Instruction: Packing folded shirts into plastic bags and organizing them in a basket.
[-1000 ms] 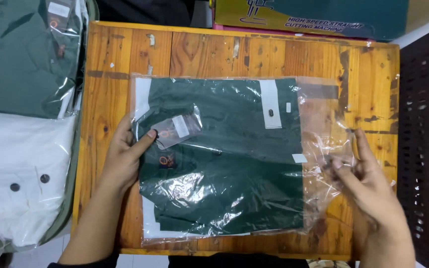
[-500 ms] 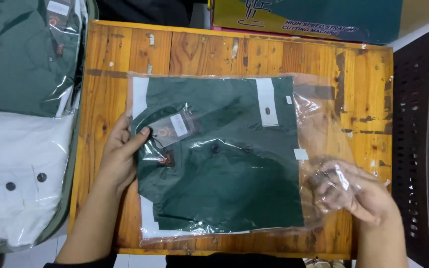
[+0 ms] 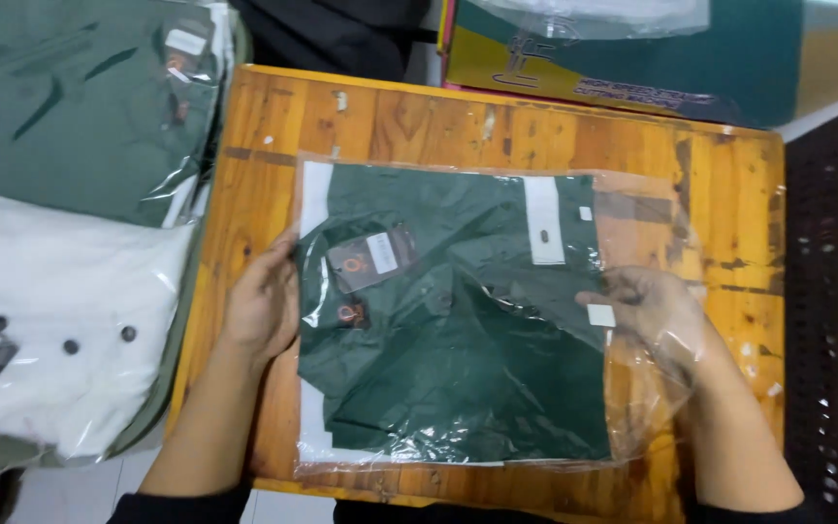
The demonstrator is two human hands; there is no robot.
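Both hands rest on a clear plastic bag (image 3: 477,320) that holds a folded dark green shirt (image 3: 458,359) and lies flat on the wooden surface (image 3: 273,126). Her or his left hand (image 3: 264,306) lies open, palm down, against the bag's near-left edge, fingers pressing the plastic just beside a dark hang tag (image 3: 370,260) inside the bag. Over on the other side, the right hand (image 3: 657,315) sits inside the bag's loose open end, covered by the film, fingers spread and half curled beside the shirt's edge and touching a small white sticker (image 3: 600,314); whether it pinches the plastic cannot be told. A white strip (image 3: 543,220) shows on the shirt beyond the right hand. Past the left hand, off the surface's left edge, lie a stack of bagged garments: a white shirt with dark buttons (image 3: 60,340) nearer, a grey-green shirt (image 3: 70,107) farther. Beyond both hands, a flat yellow and teal box (image 3: 623,58) lies along the far edge, with a dark bag (image 3: 341,34) beside it. Right of the right hand a narrow band of bare wood runs to the edge, then a dark perforated panel (image 3: 826,291). Bare wood lies open between the bag and the far edge.
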